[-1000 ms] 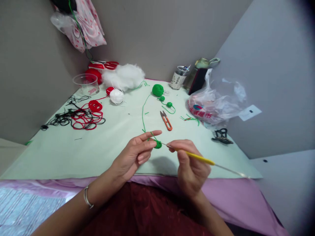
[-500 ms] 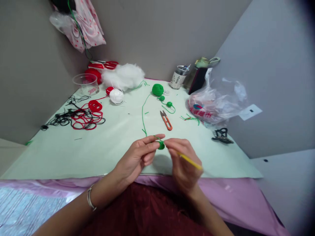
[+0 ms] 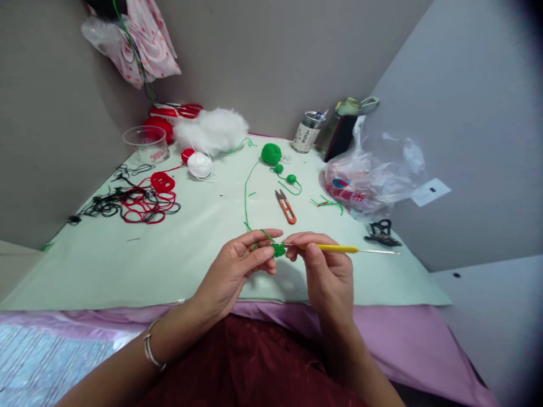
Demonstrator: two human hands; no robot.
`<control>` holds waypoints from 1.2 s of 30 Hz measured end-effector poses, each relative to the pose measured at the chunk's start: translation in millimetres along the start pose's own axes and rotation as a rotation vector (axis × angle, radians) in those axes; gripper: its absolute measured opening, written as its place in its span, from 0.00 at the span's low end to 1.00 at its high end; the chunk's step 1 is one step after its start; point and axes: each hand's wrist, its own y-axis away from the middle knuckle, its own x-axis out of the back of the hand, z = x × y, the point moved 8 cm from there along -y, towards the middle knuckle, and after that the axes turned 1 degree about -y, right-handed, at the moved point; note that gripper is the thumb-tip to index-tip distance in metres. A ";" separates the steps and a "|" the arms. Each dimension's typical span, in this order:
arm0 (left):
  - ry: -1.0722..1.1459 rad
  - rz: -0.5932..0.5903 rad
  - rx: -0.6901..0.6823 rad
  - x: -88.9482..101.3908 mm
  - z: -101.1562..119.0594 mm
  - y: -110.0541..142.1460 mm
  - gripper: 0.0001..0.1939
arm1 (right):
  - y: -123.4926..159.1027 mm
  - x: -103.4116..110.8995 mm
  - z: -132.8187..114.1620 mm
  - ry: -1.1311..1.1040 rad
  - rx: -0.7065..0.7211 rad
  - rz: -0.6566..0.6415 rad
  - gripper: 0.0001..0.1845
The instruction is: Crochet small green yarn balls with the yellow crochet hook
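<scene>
My left hand (image 3: 237, 265) pinches a small green crochet piece (image 3: 279, 249) between thumb and fingers, with green yarn (image 3: 245, 195) looped over the forefinger and running back to a green yarn ball (image 3: 271, 154). My right hand (image 3: 326, 271) grips a yellow-handled crochet hook (image 3: 335, 248). The hook lies nearly level, and its tip is in the green piece. Both hands hover over the near edge of the pale green table (image 3: 190, 249).
Orange thread snips (image 3: 286, 207) lie just beyond my hands. Red and black yarn tangles (image 3: 136, 200) spread at left, with a white ball (image 3: 199, 164), white stuffing (image 3: 212, 129) and a clear cup (image 3: 146, 144). A plastic bag (image 3: 373, 175), a jar (image 3: 306, 134) and a black clip (image 3: 382, 233) sit at right.
My right hand has swung the hook's handle from pointing down-right up to nearly level. The green piece stays pinched in my left fingers, shifted slightly right.
</scene>
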 end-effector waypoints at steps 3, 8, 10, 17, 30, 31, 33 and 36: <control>-0.014 0.013 0.000 1.1 0.6 -0.5 0.14 | -0.1 -2.4 -3.0 0.054 0.025 -0.010 0.10; -0.020 -0.004 0.001 -0.3 -1.3 -1.0 0.13 | 0.8 -6.1 -8.0 0.112 0.074 0.011 0.10; -0.017 -0.020 0.005 -2.3 -1.9 -0.8 0.13 | 1.0 -5.3 -10.0 0.126 0.098 0.033 0.10; -0.004 -0.019 0.018 -3.0 -1.7 -0.6 0.13 | 1.8 -4.2 -7.7 0.129 0.086 0.024 0.10; 0.013 0.026 0.035 2.1 -2.7 -0.9 0.09 | 4.2 9.1 -12.3 0.111 0.129 0.156 0.10; 0.016 0.026 0.035 2.5 -3.0 -0.9 0.08 | 4.3 9.4 -12.8 0.109 0.138 0.161 0.10; 0.026 0.022 0.036 2.8 -3.4 -0.8 0.07 | 4.6 8.9 -14.7 0.116 0.168 0.170 0.10; 0.043 0.013 0.036 2.7 -3.7 -1.3 0.07 | 5.9 8.3 -20.4 0.183 0.231 0.196 0.10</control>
